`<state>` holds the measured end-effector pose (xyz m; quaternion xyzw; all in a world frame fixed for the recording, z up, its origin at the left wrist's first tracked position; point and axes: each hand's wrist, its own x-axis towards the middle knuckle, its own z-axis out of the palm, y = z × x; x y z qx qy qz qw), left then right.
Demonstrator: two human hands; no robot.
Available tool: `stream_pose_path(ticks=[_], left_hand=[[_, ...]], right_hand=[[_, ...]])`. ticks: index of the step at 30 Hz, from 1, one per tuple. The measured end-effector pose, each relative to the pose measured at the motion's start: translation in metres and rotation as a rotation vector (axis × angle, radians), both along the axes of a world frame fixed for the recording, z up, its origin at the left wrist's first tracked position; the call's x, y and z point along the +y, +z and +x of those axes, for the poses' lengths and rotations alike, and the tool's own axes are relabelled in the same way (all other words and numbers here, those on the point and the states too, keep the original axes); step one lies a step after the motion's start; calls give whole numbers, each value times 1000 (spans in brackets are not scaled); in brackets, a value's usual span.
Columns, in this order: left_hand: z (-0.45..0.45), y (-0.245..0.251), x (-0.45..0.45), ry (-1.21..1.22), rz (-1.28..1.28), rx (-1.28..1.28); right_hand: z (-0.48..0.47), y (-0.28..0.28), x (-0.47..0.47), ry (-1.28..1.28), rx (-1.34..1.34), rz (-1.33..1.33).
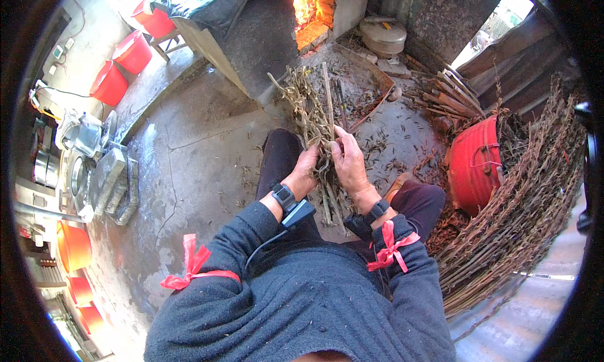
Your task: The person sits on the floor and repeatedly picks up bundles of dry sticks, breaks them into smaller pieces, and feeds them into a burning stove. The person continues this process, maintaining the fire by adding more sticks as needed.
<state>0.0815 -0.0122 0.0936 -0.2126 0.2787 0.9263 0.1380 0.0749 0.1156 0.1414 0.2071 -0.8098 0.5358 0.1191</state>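
Observation:
A bundle of dry plant stalks [304, 104] with pods or withered leaves is held upright between my two hands, above the floor in front of my knees. My left hand [304, 171] grips the bundle from its left side, thumb against the stalks. My right hand [348, 161] is at its right side, with thumb and forefinger at a pale, straight stick [328, 93] that stands along the bundle. The lower ends of the stalks hang between my wrists. Beyond the bundle, a fire [306, 8] burns in the opening of a stove.
A large pile of dry stalks [514, 211] lies at the right, beside a tilted red plastic tub [474, 166]. Split firewood [453, 95] and a lidded metal pot [383, 34] are further back. Metal tongs or rods lie behind the bundle. Red buckets [109, 83] stand at the left.

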Motion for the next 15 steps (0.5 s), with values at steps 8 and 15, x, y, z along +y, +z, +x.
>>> stream_pose_path(ticks=[8,15], left_hand=[[3,19,10,85,-402,-33],[-6,12,-3,-6,-377,10]], right_hand=[[-2,-16,-2,-15,-56,132],[-8,-19,5,-64,-288,51]])
